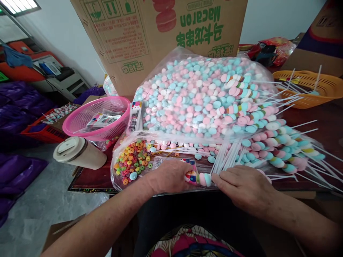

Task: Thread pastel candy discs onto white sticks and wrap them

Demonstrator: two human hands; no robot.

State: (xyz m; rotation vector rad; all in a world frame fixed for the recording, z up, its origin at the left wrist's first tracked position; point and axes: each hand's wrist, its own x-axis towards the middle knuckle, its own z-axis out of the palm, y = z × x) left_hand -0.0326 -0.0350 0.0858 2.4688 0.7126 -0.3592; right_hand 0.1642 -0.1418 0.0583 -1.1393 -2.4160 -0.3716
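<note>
Between my two hands, low over the table's front edge, lies a candy skewer [205,179] with pale blue, white and pink pieces. My left hand [173,176] is closed round its left end, where a colourful printed wrapper [190,177] shows. Fingers of my right hand [243,187] pinch at the skewer's right end; the stick there is hidden. Just behind the right hand lie loose white sticks [226,155]. A big clear bag of pink, blue and white candies [187,96] spreads behind both hands, and ring-shaped candies [136,159] lie left of them.
Finished-looking candy skewers [284,146] are piled at right, sticks pointing outward. An orange basket [321,84] stands behind them. At left are a pink basket [120,103] with printed packets and a lidded cup [88,157] by the edge. A cardboard box [155,43] rises at the back.
</note>
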